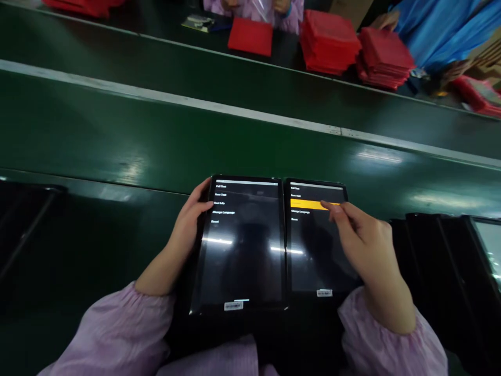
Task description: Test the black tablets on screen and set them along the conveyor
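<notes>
Two dark tablets lie side by side, both showing a white-lettered menu. My left hand [190, 221] grips the left tablet [242, 256] by its upper left edge, thumb at the front rim and the other fingers partly hidden behind it. On the right tablet [313, 250], one menu row glows yellow where the index fingertip of my right hand [364, 237] touches the screen. The rest of that hand is curled, with nothing visible in it. A small barcode label [234, 306] sits at the left tablet's lower edge, and a similar label [324, 293] marks the right one.
More dark tablets [434, 256] stand in a row at my right. A dark panel-like object [23, 224] lies at far left. Beyond the green bench [235, 146] are stacks of red pouches [329, 42], a single red pouch [250, 36] and other people's hands [282, 5].
</notes>
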{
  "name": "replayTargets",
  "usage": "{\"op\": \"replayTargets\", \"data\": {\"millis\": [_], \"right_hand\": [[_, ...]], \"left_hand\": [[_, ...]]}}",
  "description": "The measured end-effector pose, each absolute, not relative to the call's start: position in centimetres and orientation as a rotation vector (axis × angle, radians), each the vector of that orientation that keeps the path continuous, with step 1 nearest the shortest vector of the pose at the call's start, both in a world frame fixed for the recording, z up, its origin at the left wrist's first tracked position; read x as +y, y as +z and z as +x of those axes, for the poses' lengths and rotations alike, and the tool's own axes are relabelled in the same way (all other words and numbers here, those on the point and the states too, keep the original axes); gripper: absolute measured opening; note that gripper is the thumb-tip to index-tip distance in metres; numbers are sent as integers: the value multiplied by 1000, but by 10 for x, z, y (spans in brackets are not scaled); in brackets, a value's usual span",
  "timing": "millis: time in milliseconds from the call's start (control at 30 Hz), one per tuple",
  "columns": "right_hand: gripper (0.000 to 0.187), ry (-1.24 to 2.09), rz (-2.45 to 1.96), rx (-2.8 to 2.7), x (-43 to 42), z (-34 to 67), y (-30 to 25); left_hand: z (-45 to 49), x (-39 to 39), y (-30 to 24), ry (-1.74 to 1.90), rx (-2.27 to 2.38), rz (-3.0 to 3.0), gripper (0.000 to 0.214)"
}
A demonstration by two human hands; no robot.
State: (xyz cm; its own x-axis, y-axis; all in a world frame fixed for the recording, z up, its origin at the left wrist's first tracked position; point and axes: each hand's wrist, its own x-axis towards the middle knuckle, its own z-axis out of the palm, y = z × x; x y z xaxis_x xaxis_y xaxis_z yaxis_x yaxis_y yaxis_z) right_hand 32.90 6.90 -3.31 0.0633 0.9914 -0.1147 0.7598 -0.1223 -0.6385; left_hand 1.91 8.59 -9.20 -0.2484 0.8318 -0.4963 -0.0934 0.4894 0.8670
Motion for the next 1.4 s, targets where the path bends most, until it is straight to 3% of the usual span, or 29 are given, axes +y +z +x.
{"op": "replayTargets", "data": {"millis": [333, 567, 1000, 1233, 1400], "right_hand": [[39, 802, -1930, -1672, 65, 339, -25], [40, 839, -1887, -1700, 64, 333, -26], [39, 1200, -1623, -1942, 59, 304, -43], [48, 942, -1826, -1946, 62, 317, -40], [51, 957, -1854, -1806, 65, 327, -31]], "left_hand": [[19, 99, -102, 922, 1630, 819, 72], [18, 105, -90, 974, 1575, 699, 57], [12, 108, -98, 1028, 1509, 667, 54], [7, 108, -103, 1048, 1436, 698, 52], [9, 108, -104, 1066, 1429, 709, 54]]}}
